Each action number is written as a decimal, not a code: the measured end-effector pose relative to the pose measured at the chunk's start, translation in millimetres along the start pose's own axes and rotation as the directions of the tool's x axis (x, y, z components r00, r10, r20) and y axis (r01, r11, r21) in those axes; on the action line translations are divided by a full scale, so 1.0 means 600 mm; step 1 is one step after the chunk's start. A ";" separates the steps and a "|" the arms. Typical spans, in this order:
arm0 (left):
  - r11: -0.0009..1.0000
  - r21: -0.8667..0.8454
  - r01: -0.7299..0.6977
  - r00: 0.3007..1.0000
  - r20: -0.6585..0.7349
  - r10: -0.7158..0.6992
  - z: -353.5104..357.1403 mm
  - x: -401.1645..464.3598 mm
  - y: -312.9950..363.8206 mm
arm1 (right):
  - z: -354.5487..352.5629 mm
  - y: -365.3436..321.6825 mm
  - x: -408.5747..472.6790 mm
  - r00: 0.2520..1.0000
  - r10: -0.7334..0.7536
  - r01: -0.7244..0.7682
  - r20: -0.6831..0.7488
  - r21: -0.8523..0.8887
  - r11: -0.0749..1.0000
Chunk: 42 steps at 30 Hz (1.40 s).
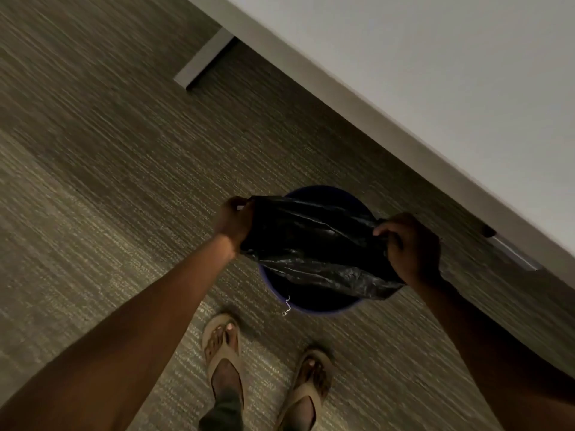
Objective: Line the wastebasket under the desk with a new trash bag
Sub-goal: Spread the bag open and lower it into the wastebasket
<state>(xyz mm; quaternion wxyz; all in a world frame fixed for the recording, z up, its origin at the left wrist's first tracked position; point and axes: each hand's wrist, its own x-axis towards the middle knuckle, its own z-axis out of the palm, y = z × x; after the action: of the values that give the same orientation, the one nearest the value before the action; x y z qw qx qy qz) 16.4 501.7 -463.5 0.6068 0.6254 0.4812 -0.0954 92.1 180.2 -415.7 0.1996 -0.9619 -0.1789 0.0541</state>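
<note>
A black trash bag (pixel 314 244) is stretched between both hands, right above a round blue wastebasket (pixel 323 307) that stands on the carpet beside the desk edge. My left hand (pixel 234 219) pinches the bag's left edge. My right hand (pixel 410 245) grips its right edge. The bag hides most of the basket's mouth; only the far and near parts of the blue rim show. A thin white string (pixel 287 306) hangs at the basket's near rim.
The white desk top (pixel 435 73) runs diagonally across the upper right, with a grey desk foot (pixel 202 63) on the carpet at upper centre. My two sandalled feet (pixel 264 365) stand just in front of the basket. Striped carpet (pixel 93 166) covers the left.
</note>
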 end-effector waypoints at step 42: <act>0.060 0.665 -0.744 0.567 0.582 0.584 0.039 0.004 -0.115 | 0.142 0.070 -0.066 0.984 -0.178 0.178 -0.011 0.019 0.984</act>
<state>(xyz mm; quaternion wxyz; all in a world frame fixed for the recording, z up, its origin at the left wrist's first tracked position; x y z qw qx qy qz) -20.9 469.1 -517.4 0.2022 0.9750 -0.0351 -0.0852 53.5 161.1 -509.3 0.2139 -0.9403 -0.2626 0.0331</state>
